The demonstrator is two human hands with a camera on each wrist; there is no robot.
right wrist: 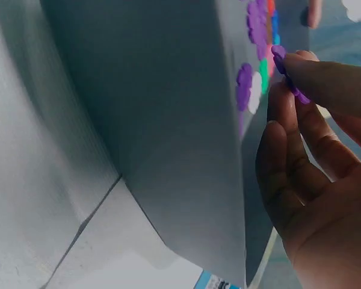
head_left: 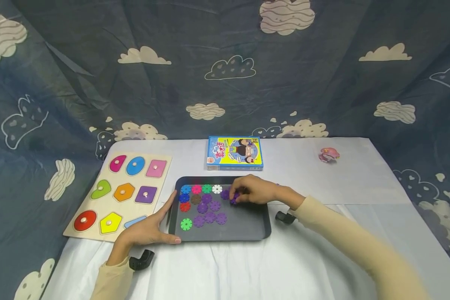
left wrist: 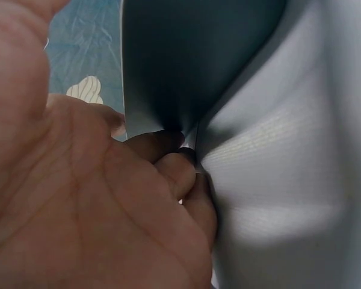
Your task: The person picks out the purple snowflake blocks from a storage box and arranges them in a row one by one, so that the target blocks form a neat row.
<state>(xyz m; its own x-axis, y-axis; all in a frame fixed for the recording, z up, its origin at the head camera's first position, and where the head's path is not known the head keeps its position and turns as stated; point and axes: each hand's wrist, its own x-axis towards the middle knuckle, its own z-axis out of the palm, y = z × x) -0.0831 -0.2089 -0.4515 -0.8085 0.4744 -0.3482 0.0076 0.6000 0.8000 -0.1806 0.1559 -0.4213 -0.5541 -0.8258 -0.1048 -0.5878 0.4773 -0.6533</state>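
Observation:
My right hand (head_left: 256,190) pinches a purple notched disc (right wrist: 278,58) between thumb and fingers, over the back right of a dark grey tray (head_left: 243,227). Under the fingertips, part of the disc is hidden in the head view. My left hand (head_left: 147,230) rests against the tray's front left corner, index finger straight along the left side and thumb extended at the front edge. Several purple discs (head_left: 210,217) lie flat in the tray. A row with blue, pink, green (head_left: 207,188) and white discs runs along the back; blue, brown, red and light green ones (head_left: 186,224) lie at the left.
Left of the tray lies a wooden shape board (head_left: 128,175) with knobbed colored pieces. A blue and yellow box (head_left: 235,153) stands behind the tray. At the back right sits a small pink toy (head_left: 328,154). A cloud-patterned cloth (head_left: 225,91) hangs behind the white-covered table.

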